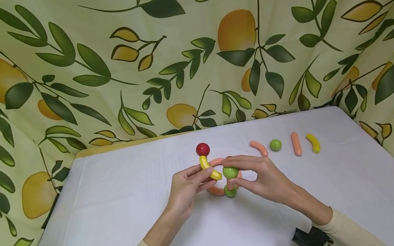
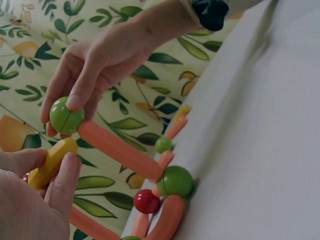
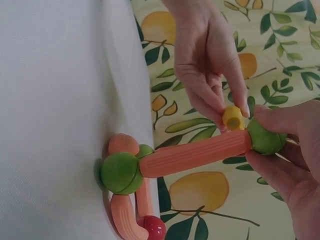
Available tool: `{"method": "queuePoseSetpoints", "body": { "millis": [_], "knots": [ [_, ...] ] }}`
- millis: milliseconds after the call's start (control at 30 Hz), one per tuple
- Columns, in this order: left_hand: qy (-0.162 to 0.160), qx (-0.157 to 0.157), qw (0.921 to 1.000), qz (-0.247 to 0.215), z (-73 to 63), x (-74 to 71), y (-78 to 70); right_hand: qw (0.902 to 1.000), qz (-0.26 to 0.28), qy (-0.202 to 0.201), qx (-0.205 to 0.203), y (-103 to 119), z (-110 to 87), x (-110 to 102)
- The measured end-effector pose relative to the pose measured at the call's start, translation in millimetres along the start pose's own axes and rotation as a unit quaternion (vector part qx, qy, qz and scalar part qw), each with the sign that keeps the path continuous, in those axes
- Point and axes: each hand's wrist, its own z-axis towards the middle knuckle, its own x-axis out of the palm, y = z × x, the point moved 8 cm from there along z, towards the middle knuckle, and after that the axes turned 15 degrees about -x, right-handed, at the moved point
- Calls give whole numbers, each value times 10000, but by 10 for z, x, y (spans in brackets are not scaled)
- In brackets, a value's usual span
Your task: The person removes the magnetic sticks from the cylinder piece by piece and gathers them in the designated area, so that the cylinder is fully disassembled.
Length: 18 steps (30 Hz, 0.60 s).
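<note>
In your left hand (image 1: 186, 188) you pinch a glossy, curved yellow rod (image 2: 52, 162), thumb on one side and fingers on the other. It is held up above the table, gripped around its middle, so both ends stick out of your grip. A shiny red ball (image 1: 203, 149) sits at its far end, beyond your fingertips; the bare near end points at your other hand. That end lies just beside a smooth, glossy green ball (image 1: 230, 172); you cannot tell from these views whether the two touch.

Your right hand (image 1: 263, 175) has its thumb and fingers clamped on that green ball from opposite sides. From the ball, a ridged salmon-coloured rod (image 3: 195, 153) runs down at a slant to a grooved green ball (image 3: 121, 172) at table level. Curved salmon pieces (image 2: 168, 217) join there, with a second red ball (image 2: 146, 201) close by.

Right of your hands lie a curved salmon rod (image 1: 259, 148), a loose green ball (image 1: 275, 145), a straight salmon rod (image 1: 296, 144) and another curved yellow rod (image 1: 313, 143), all apart on the white-covered table (image 1: 118, 213). A leaf-and-fruit-print curtain (image 1: 189, 72) hangs behind.
</note>
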Motion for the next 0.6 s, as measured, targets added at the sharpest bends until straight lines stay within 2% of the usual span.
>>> {"method": "queuePoseSetpoints", "body": {
  "millis": [333, 600],
  "knots": [
    [-357, 396, 9977, 418, 0, -32, -33, 10000, -59, -1, 46, 2, -12, 6],
    [-647, 652, 9919, 878, 0, -50, -51, 9998, -134, -56, 97, -3, -9, -2]
  ]
}}
